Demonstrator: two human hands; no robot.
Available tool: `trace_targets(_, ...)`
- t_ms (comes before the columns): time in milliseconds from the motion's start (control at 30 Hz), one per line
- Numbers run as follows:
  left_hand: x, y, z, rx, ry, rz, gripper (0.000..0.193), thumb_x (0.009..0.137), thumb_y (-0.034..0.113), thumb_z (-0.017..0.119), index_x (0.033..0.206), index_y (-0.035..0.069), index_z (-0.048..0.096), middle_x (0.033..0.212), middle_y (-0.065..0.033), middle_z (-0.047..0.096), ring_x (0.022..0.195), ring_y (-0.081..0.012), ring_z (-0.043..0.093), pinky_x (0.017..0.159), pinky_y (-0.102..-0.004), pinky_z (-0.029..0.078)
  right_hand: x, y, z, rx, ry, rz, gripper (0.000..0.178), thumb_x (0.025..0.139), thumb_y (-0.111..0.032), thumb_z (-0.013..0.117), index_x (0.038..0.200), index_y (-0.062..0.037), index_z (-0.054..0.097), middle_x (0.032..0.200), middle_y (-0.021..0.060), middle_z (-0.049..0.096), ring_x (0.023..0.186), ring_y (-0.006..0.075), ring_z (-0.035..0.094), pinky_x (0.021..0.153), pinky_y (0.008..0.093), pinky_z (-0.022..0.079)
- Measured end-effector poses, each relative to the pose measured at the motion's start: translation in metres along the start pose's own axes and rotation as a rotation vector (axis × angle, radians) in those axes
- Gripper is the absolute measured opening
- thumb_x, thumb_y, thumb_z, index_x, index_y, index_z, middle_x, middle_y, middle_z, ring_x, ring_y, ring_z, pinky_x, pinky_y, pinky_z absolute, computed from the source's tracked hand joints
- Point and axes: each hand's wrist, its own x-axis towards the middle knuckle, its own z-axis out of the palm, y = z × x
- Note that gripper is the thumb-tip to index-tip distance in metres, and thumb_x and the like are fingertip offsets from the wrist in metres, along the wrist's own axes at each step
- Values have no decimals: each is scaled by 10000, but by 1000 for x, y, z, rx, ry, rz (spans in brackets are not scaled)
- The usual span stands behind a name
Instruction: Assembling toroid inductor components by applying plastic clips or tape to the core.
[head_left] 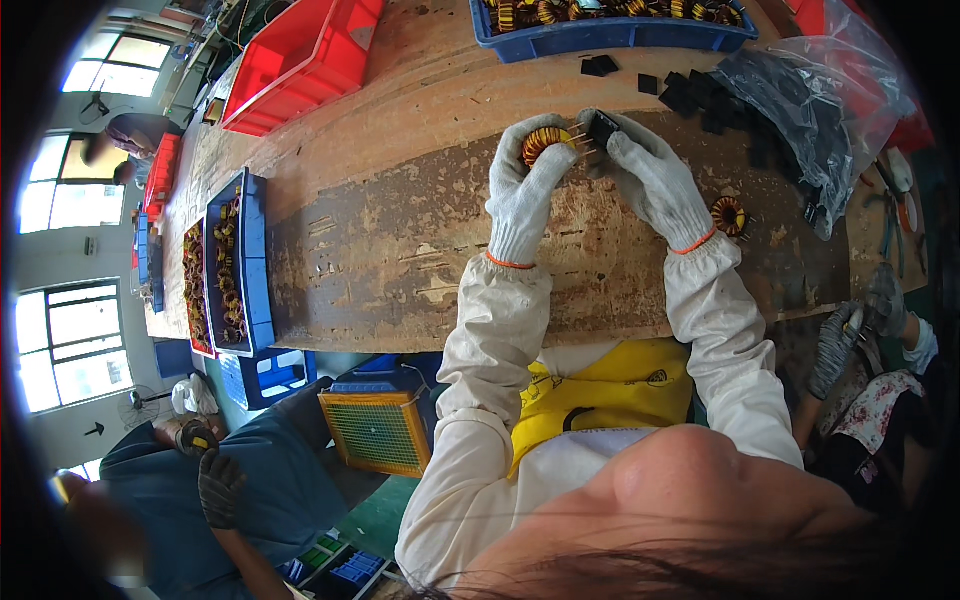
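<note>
Above the worn wooden workbench [390, 250], my gloved left hand [522, 195] is closed around a ring-shaped coil [541, 144] wound with copper wire. Thin bare wire leads stick out from the coil toward the right. A small flat black piece [601, 128] is pinched in my gloved right hand [652, 182], close to the tips of those leads. Whether the leads touch or enter the black piece, I cannot tell. A second coil [729, 215] lies on the bench just right of my right wrist.
Loose black squares [700, 98] lie by a clear plastic bag [815, 100] at the right. A blue tray [620, 40] of coils stands at the back, a red bin [330, 75] back left, another blue tray [260, 275] at left. Co-workers' gloved hands [220, 488] [835, 345] show on both sides.
</note>
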Motion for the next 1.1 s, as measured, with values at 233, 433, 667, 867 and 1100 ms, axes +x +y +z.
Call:
trace_targets(233, 0, 1, 0, 104, 1, 68, 320, 890, 67, 679, 1200, 34, 605, 1080, -43, 638, 878, -91, 609, 720, -214, 516, 1, 2, -7, 1, -33, 11, 403, 1002, -216, 579, 1340, 1, 551, 1125, 58, 664, 945, 145, 634, 831, 309, 527)
trace_targets(433, 1, -3, 1, 152, 14, 147, 320, 887, 44, 676, 1197, 24, 599, 1109, -62, 636, 898, -110, 619, 767, -239, 531, 3, 3, -7, 8, -51, 10, 415, 1000, -215, 582, 1352, 2, 542, 1137, 57, 664, 954, 148, 638, 833, 308, 525)
trace_targets(667, 1, -1, -1, 145, 28, 103, 316, 891, 32, 669, 1197, 18, 592, 1103, -67, 637, 905, -121, 626, 788, -251, 540, 1, 0, -4, -32, -35, 13, 408, 1000, -222, 583, 1344, -2, 553, 1148, 54, 662, 963, 146, 635, 844, 310, 517)
trace_targets(867, 2, -6, -1, 216, 20, 173, 321, 877, 30, 694, 1182, 13, 596, 1100, -74, 637, 923, -133, 629, 808, -256, 542, 2, 2, -6, -26, -47, 14, 404, 997, -220, 589, 1341, -10, 559, 1146, 55, 664, 954, 144, 629, 839, 307, 502)
trace_targets(1100, 10, -18, -10, 791, -31, 665, 376, 844, 42, 746, 1176, -14, 578, 1077, -99, 624, 930, -155, 631, 819, -272, 544, 4, 7, -12, -22, -18, -18, 397, 992, -218, 595, 1329, -11, 570, 1138, 39, 675, 959, 138, 631, 833, 300, 508)
